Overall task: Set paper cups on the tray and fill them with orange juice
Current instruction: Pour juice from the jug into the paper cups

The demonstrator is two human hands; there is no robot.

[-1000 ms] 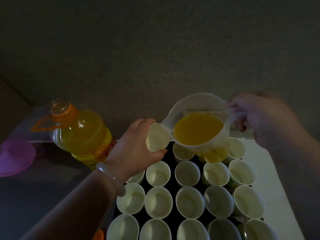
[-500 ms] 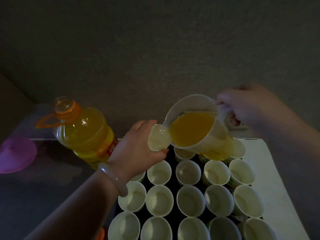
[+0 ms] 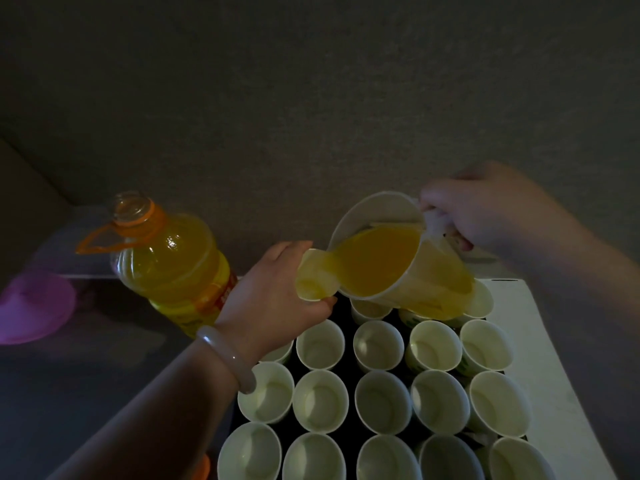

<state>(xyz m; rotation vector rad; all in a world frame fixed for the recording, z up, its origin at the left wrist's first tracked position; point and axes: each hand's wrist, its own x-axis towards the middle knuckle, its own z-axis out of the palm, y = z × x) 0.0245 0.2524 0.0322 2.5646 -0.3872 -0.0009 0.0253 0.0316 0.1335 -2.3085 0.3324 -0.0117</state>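
My left hand (image 3: 273,299) holds a white paper cup (image 3: 313,277) tilted above the far left corner of the dark tray (image 3: 341,308). My right hand (image 3: 481,209) grips the handle of a clear plastic jug (image 3: 384,251), which is tipped to the left. Orange juice runs from its spout into the held cup. Several empty paper cups (image 3: 320,344) stand in rows on the tray below both hands.
A large open bottle of orange juice (image 3: 169,261) with an orange carry loop stands left of the tray. A purple lid (image 3: 33,306) lies at the far left. A dark wall rises close behind. A white surface (image 3: 550,341) borders the tray's right side.
My right hand has lifted and tipped the jug further to the left. Juice now flows into the cup in my left hand, which has stayed nearly still.
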